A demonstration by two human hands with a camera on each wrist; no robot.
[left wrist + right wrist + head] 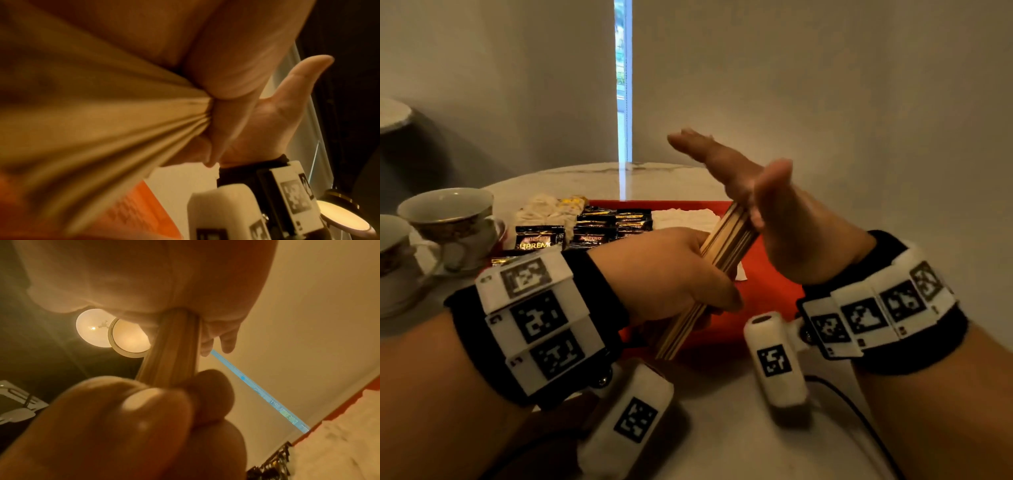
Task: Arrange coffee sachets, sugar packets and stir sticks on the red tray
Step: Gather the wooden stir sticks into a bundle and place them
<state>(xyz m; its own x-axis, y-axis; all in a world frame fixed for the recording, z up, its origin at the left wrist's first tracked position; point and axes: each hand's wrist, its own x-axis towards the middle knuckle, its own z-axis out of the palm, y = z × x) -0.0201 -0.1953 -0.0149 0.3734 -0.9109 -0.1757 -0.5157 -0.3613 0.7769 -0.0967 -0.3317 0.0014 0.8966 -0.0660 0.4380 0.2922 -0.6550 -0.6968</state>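
My left hand (688, 274) grips a bundle of wooden stir sticks (726, 240) around its middle and holds it tilted above the red tray (767, 287). My right hand (750, 192) is flat with straight fingers, its palm pressed against the bundle's upper end. In the right wrist view the stir sticks (174, 350) run from my left hand's fingers (123, 418) up into the right palm. Black coffee sachets (599, 229) lie in rows on the tray's left part. White sugar packets (685, 217) lie behind my hands, partly hidden.
Two patterned teacups (448, 219) on saucers stand at the left on the pale round table (571, 178). A heap of white wrapped items (544, 209) lies beside the tray's far left corner. A wall rises close behind the table.
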